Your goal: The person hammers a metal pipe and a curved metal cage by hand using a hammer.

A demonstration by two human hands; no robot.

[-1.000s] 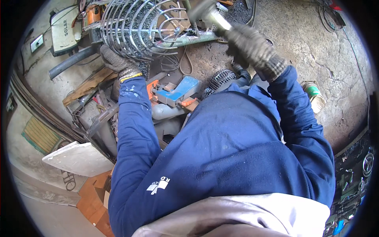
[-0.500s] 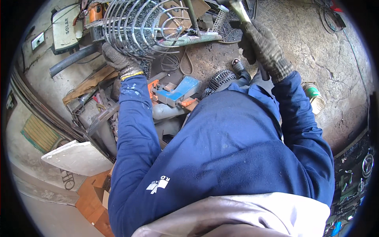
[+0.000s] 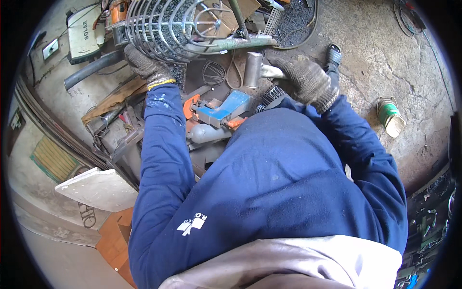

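Gripping a hammer (image 3: pixel 253 70) in the gloved right hand (image 3: pixel 308 83), the person has brought it down: a second ago the tool was raised high near the top edge, and now its steel head sits low, just under the green bar (image 3: pixel 231 44) that runs beneath the wire cage (image 3: pixel 161 26). The fist is clenched around the handle, knuckles up, with the head pointing left toward the cage. The left hand (image 3: pixel 144 65), also gloved, stays closed on the cage's lower rim where the wires bend round, as it was in both earlier views, so the cage has not shifted. I judge this to be the bottom of a swing, or the pause just after a blow, with the left hand steadying the work; whether the head touches the bar cannot be told. The cage rests at the top of the view on a cluttered floor (image 3: pixel 385 53). Below it lie a blue and orange clamp (image 3: pixel 219 108), a grey cylinder (image 3: pixel 207 132) and a ribbed motor part (image 3: pixel 272 96), all near the person's chest. A green can (image 3: pixel 390 115) lies well apart to the right on cracked concrete. Both blue sleeves (image 3: pixel 163 144) reach forward from the lower edge.
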